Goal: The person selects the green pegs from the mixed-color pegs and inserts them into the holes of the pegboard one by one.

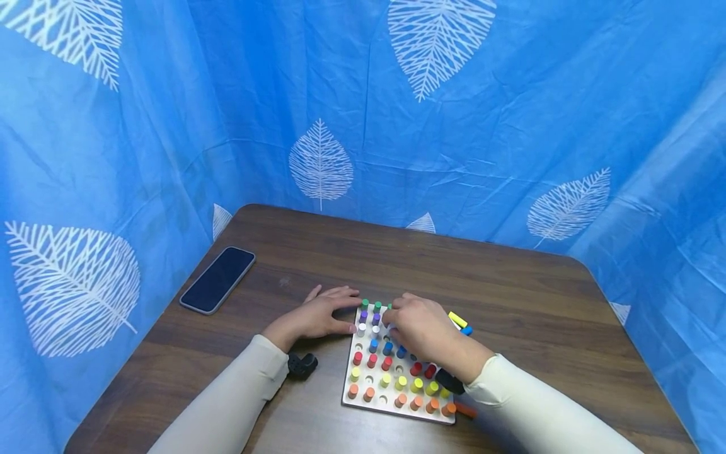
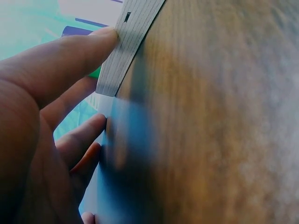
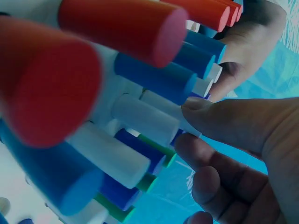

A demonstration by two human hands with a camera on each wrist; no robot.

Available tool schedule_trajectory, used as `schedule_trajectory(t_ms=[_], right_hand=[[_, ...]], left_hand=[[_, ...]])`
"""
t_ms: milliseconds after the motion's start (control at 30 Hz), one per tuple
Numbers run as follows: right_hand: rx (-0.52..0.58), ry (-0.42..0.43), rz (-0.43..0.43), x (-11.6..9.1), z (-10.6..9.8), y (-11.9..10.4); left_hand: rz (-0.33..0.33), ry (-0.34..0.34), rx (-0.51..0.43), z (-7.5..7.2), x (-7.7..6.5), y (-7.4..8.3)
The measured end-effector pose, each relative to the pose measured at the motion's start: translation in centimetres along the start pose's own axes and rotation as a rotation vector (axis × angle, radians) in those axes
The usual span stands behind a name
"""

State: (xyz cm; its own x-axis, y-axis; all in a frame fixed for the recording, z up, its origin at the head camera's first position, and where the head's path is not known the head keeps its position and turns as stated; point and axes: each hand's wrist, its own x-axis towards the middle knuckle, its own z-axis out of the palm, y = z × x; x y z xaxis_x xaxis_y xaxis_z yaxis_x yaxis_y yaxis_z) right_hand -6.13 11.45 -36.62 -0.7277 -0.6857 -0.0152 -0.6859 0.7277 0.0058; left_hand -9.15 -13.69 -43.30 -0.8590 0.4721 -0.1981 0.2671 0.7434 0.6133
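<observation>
A pale pegboard [image 1: 384,411] lies on the table, with rows of green, purple, white, blue, red, yellow and orange pegs standing in it. In the head view my left hand [image 1: 320,315] is at its left side, fingers spread. The left wrist view shows that thumb [image 2: 100,42] resting at the board's edge [image 2: 126,51]. Over the upper right of the board, my right hand [image 1: 422,325] reaches into the white row. Its thumb and index finger pinch a white peg [image 3: 163,103] in the right wrist view. The hand hides part of the upper rows from the head camera.
Loose yellow [image 1: 457,320] and blue [image 1: 467,330] pegs lie right of the board, and an orange peg [image 1: 466,410] lies by its lower right corner. A phone [image 1: 218,280] rests at the table's left. Blue leaf-print curtains [image 1: 368,164] surround the table.
</observation>
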Motion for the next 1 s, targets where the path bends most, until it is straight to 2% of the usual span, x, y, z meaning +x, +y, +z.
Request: schedule_trajectory(t_ms=[300, 467, 767, 1000], right_hand=[[-0.003, -0.009, 0.011, 0.20, -0.21, 0.29], [0.002, -0.012, -0.018, 0.06, -0.26, 0.07], [-0.046, -0.029, -0.014, -0.13, -0.42, -0.09], [-0.050, -0.005, -0.042, -0.24, -0.40, 0.02]], left_hand=[[0.006, 0.000, 0.018, -0.25, 0.15, 0.19], [0.011, -0.002, 0.011, -0.13, -0.08, 0.22], [0.007, -0.006, 0.005, 0.17, -0.15, 0.20], [0.015, -0.001, 0.012, 0.11, -0.07, 0.17]])
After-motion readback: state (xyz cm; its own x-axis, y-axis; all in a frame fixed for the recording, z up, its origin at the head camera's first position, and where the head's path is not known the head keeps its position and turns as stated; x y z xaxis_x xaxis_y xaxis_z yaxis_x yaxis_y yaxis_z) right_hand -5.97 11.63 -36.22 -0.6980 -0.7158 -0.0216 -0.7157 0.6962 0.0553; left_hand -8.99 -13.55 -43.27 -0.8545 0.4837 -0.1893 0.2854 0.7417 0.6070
